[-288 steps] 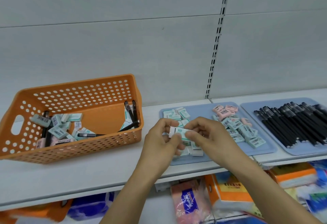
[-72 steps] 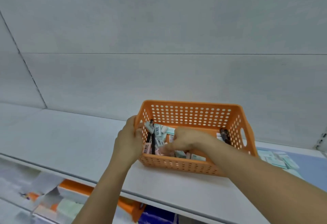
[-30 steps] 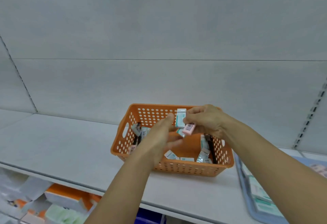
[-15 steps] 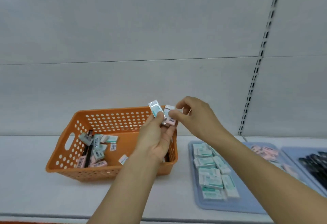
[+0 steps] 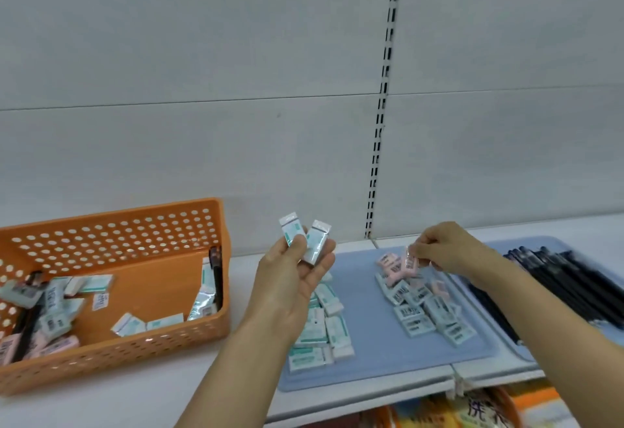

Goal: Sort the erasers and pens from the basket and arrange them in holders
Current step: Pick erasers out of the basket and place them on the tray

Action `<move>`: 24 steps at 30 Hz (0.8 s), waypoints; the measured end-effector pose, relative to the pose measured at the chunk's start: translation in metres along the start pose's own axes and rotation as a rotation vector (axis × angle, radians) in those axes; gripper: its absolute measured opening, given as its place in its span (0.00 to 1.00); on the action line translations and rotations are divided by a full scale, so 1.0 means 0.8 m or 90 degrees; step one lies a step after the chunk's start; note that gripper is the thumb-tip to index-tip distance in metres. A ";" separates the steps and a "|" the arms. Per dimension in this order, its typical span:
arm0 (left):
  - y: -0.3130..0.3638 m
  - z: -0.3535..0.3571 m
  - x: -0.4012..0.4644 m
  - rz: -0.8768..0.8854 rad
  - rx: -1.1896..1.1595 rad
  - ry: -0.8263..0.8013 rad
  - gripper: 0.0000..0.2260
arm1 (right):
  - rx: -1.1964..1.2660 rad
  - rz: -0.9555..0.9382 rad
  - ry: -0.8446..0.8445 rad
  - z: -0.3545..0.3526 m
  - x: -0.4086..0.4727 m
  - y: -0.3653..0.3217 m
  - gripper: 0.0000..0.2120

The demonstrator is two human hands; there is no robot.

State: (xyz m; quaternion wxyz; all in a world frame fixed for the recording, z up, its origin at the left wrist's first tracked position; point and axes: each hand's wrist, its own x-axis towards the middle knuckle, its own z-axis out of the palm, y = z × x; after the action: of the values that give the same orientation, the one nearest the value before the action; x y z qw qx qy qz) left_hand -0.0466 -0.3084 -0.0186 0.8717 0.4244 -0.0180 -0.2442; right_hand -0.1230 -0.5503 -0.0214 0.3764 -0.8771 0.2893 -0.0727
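My left hand (image 5: 293, 275) holds two white-and-teal erasers (image 5: 304, 238) upright above the left side of the blue eraser tray (image 5: 371, 319). My right hand (image 5: 445, 248) pinches a pink eraser (image 5: 410, 262) over the pile of pink and teal erasers (image 5: 422, 299) at the tray's right. A neat group of teal erasers (image 5: 320, 329) lies on the tray's left, partly hidden by my left hand. The orange basket (image 5: 162, 221) on the left holds several erasers (image 5: 54, 306) and black pens (image 5: 216, 272).
A second blue tray (image 5: 530, 241) at the far right holds several black pens (image 5: 567, 285). Everything sits on a white shelf (image 5: 169, 377) with a grey back wall. Packaged goods (image 5: 472, 410) show on the shelf below.
The view swung right from the basket to the trays. My hands parted: the left keeps two teal erasers, the right carried the pink eraser over the right pile.
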 end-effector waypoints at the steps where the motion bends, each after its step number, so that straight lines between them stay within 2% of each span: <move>1: -0.004 -0.002 0.000 -0.012 -0.006 0.004 0.08 | -0.033 0.025 -0.018 0.005 0.003 0.009 0.13; 4: -0.009 -0.008 -0.001 -0.028 -0.016 0.010 0.08 | -0.078 0.080 -0.032 0.020 0.004 0.020 0.11; 7: -0.010 -0.011 -0.004 -0.028 -0.008 0.010 0.08 | -0.141 -0.010 0.073 0.034 -0.010 0.009 0.07; 9: -0.010 -0.009 -0.006 -0.025 0.016 0.003 0.08 | -0.030 -0.130 0.091 0.047 -0.026 -0.020 0.08; 12: -0.007 -0.004 -0.008 0.003 0.137 -0.052 0.09 | 0.259 -0.222 -0.087 0.073 -0.047 -0.075 0.06; 15: 0.005 -0.006 -0.010 0.052 0.253 -0.096 0.09 | 0.332 -0.276 -0.088 0.087 -0.052 -0.098 0.01; 18: 0.015 -0.022 -0.012 0.128 0.380 -0.050 0.08 | 0.369 -0.246 -0.066 0.089 -0.046 -0.091 0.02; 21: 0.013 -0.043 -0.014 0.207 0.559 0.016 0.09 | 0.407 -0.161 0.008 0.090 -0.033 -0.073 0.03; 24: 0.001 -0.056 -0.007 0.243 0.730 0.054 0.07 | 0.461 -0.079 0.037 0.096 -0.021 -0.060 0.03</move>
State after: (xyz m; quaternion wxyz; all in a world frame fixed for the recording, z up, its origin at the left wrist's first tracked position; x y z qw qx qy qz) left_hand -0.0402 -0.2726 -0.0457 0.5324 0.8252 -0.1879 -0.0175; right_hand -0.0889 -0.4672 -0.0404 0.6490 -0.7005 0.2017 -0.2178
